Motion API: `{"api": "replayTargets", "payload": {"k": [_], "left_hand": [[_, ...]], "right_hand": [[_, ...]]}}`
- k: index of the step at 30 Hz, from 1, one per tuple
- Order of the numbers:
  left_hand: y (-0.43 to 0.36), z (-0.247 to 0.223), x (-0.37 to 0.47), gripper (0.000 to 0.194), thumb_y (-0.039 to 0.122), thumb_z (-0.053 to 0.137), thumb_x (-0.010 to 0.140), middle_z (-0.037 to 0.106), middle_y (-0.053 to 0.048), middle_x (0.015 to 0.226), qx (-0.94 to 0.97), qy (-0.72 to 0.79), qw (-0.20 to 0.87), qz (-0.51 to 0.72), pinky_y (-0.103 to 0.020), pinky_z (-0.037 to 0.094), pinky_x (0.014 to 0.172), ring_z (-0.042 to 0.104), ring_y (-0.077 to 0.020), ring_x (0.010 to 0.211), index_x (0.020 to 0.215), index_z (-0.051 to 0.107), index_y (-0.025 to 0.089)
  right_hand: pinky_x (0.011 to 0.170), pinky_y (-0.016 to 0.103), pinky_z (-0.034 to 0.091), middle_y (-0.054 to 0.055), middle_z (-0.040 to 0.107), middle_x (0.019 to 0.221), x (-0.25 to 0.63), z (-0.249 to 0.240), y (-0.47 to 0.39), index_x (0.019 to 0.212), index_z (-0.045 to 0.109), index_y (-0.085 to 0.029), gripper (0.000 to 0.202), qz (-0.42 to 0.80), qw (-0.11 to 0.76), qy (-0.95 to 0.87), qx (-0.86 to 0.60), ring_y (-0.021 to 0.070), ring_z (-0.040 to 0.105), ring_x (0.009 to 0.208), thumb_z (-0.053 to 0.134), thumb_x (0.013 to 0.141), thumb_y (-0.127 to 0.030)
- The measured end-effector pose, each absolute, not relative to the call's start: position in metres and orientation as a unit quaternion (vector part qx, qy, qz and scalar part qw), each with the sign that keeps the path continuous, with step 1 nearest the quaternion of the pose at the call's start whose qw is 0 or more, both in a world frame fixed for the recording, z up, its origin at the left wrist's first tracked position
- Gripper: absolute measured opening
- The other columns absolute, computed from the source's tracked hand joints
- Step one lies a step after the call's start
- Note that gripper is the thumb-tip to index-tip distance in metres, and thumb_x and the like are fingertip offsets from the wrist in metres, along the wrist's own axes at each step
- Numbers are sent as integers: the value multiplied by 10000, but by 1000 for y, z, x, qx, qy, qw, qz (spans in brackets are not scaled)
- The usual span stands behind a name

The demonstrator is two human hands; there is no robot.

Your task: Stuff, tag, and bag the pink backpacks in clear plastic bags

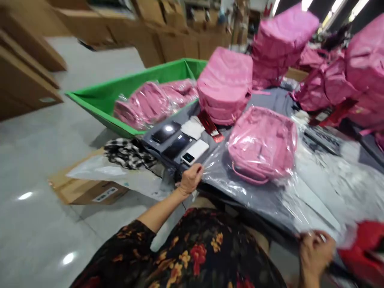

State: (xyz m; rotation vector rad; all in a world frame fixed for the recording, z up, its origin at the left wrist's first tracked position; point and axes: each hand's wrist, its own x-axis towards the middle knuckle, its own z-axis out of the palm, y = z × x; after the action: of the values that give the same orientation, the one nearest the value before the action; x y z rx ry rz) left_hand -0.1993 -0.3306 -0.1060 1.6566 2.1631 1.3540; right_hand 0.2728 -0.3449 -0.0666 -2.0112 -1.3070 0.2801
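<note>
A pink backpack [261, 140] lies inside a clear plastic bag [220, 170] on the grey-covered table in front of me. My left hand [191, 180] is closed in a pinch on the bag's near left corner, by the table edge. At the lower right, my right hand [316, 250] is also closed, pinching the edge of the same bag; it is slightly blurred. Just beyond my left hand lie a white power bank [195, 152] and dark phones [176, 147]. A red tag [211, 126] rests between them and an unbagged pink backpack [225, 86].
A green bin [99, 116] at the left holds bagged pink backpacks [156, 100]. More pink backpacks [279, 44] are stacked at the back right. A cardboard box [90, 190] and checked cloth [129, 154] lie left of the table. Something red [364, 248] sits beside my right hand.
</note>
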Motion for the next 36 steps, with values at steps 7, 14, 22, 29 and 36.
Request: {"api": "replayTargets", "payload": {"k": [7,14,22,29,36], "left_hand": [[-382,-96,-189,310,470,562,848,499,46,571,454,759,149,442,-226,393,564,465,-110,527,675,505,219],[-407,-105,-222,355,518,605,830,595,67,581,522,697,258,418,-255,451,544,553,-134,551,611,552,244],[-335,-93,-212,530,691,636,755,735,-11,707,357,684,447,454,-276,522,540,665,-178,575,925,622,189],[-326,-74,-192,486,682,605,729,698,-20,642,426,692,411,414,-251,444,492,616,-152,471,765,610,198],[-322,-84,-207,406,589,504,804,497,41,480,445,716,331,423,-233,342,437,456,-119,402,734,603,202]], "right_hand": [[686,359,496,34,621,703,265,-54,-373,897,506,-235,343,147,288,-542,-775,221,616,645,468,811,-565],[674,315,567,85,703,995,287,-37,-376,1008,581,-220,431,335,391,-500,-697,225,689,876,678,740,-543],[480,306,501,27,648,654,282,-39,-320,849,617,-193,546,498,342,-356,-713,194,630,548,663,746,-728],[377,274,352,-25,512,480,279,-39,-316,684,577,-203,680,401,325,-427,-742,137,454,396,675,618,-872],[401,262,297,-49,433,452,275,-43,-310,731,628,-177,717,346,353,-454,-741,111,374,416,666,620,-885]]}}
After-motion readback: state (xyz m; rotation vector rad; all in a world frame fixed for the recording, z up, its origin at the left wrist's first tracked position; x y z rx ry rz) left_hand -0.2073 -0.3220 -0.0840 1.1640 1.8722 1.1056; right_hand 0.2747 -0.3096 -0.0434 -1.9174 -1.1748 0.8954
